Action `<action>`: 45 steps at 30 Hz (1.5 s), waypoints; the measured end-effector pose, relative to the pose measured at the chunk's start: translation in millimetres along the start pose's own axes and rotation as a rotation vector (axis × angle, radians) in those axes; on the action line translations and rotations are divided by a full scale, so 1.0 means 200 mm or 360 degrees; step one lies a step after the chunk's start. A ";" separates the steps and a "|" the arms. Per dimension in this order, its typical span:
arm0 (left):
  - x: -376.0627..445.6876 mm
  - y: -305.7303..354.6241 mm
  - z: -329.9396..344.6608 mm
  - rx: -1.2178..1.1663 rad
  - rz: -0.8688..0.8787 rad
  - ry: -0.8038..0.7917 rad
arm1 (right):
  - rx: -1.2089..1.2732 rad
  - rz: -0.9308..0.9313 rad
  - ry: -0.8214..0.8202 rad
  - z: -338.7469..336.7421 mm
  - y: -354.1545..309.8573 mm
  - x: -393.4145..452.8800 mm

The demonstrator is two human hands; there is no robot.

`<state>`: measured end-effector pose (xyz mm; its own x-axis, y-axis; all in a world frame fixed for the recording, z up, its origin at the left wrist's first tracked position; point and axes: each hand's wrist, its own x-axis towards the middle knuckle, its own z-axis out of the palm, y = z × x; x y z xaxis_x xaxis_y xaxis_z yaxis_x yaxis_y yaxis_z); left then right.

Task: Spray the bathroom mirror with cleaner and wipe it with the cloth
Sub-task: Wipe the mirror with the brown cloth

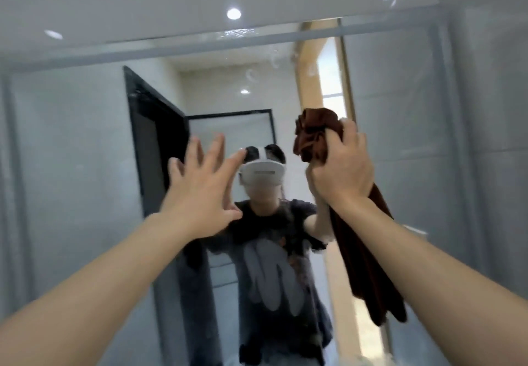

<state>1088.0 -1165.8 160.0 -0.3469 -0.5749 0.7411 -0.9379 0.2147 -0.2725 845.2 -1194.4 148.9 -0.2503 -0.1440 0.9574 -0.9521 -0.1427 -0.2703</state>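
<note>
Landmark: mirror, a large pane filling most of the view; its top edge runs slanting across the upper part of the frame. All places below are given relative to it.
Left of mirror centre: reflected grey wall panels and a reflected dark-framed door standing ajar.
Left hand: raised in front of the mirror, just left of its centre. Fingers spread apart and straight, palm toward the glass, holding nothing. Whether the fingertips touch the glass cannot be told.
Left forearm: bare, rising from the lower left corner toward the mirror.
Mirror centre: reflection of the person, in a dark printed T-shirt with a white headset on the head. The left hand partly covers this reflection.
Mirror, upper centre: faint curved streaks and droplets on the glass; reflected round ceiling lights above them.
Cloth: brown, bunched at the top, right of mirror centre. The bunched end stands above the fist and lies at the glass; contact is likely but blurred. The long tail hangs down below the wrist, in front of the lower right of the mirror.
Right hand: fingers curled tight round the cloth, fist raised against the mirror, right of centre.
Right forearm: bare, rising from the lower right corner.
Right of mirror centre: reflected wooden doorway trim, then more grey panels.
Spray bottle: not seen.
</note>
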 end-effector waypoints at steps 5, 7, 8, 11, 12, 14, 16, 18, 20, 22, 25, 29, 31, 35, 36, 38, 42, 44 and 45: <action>0.00 -0.02 0.04 -0.0030 0.0037 -0.0027 | 0.0049 -0.0333 -0.0076 0.08 -0.32 -0.16; 0.00 -0.04 0.05 -0.0044 0.0060 -0.0004 | 0.0032 -0.0430 -0.0132 0.12 -0.43 -0.21; -0.01 -0.07 0.05 -0.0052 0.0088 0.0018 | 0.0034 -0.0426 -0.0141 0.12 -0.47 -0.23; -0.06 -0.18 0.04 -0.0091 0.0183 0.0068 | 0.0044 -0.0409 -0.0131 0.11 -0.50 -0.23; -0.09 -0.24 0.04 -0.0127 0.0160 0.0070 | 0.0014 -0.0421 -0.0142 0.11 -0.50 -0.23; -0.16 -0.39 0.04 -0.0185 0.0022 0.0091 | -0.0046 -0.0374 -0.0143 0.11 -0.51 -0.23; -0.23 -0.53 0.04 -0.0143 -0.0139 0.0135 | -0.0021 -0.0255 -0.0150 0.13 -0.54 -0.25; -0.28 -0.65 0.05 -0.0086 -0.0337 0.0185 | 0.0059 -0.0157 -0.0154 0.14 -0.60 -0.28; -0.31 -0.72 0.04 -0.0114 -0.0510 0.0196 | 0.0099 -0.0144 -0.0183 0.15 -0.68 -0.31; -0.32 -0.75 0.05 -0.0188 -0.0570 0.0145 | 0.0105 -0.0211 -0.0279 0.18 -0.80 -0.37; -0.32 -0.75 0.06 -0.0252 -0.0571 0.0074 | 0.0153 -0.0289 -0.0382 0.23 -0.99 -0.47; -0.33 -0.82 0.05 -0.0250 -0.0491 -0.0030 | 0.0224 -0.0286 -0.0475 0.26 -1.22 -0.56; -0.35 -0.87 0.03 -0.0270 -0.0416 -0.0079 | 0.0251 -0.0315 -0.0526 0.28 -1.31 -0.59; -0.46 -0.92 0.02 -0.0371 -0.0337 0.0027 | 0.0238 -0.0364 -0.0508 0.30 -1.42 -0.62; -0.50 -0.90 0.03 -0.0415 -0.0364 0.0080 | 0.0254 -0.0360 -0.0518 0.30 -1.44 -0.62; -0.58 -0.85 0.05 -0.0507 -0.0417 0.0182 | 0.0259 -0.0361 -0.0556 0.28 -1.46 -0.62; -0.71 -0.75 0.08 -0.0582 -0.0310 0.0343 | 0.0268 -0.0471 -0.0657 0.25 -1.45 -0.59; -0.73 -0.70 0.08 -0.0663 -0.0304 0.0337 | 0.0387 -0.0587 -0.0746 0.22 -1.41 -0.55; -0.73 -0.68 0.09 -0.0736 -0.0341 0.0307 | 0.0438 -0.0666 -0.0835 0.19 -1.38 -0.52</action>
<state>1265.9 -1125.3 78.0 -0.1008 -0.4976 0.8615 -0.8736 0.4586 0.1627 1140.6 -1177.7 120.1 0.3085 -0.4641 0.8303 -0.8536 -0.5202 0.0264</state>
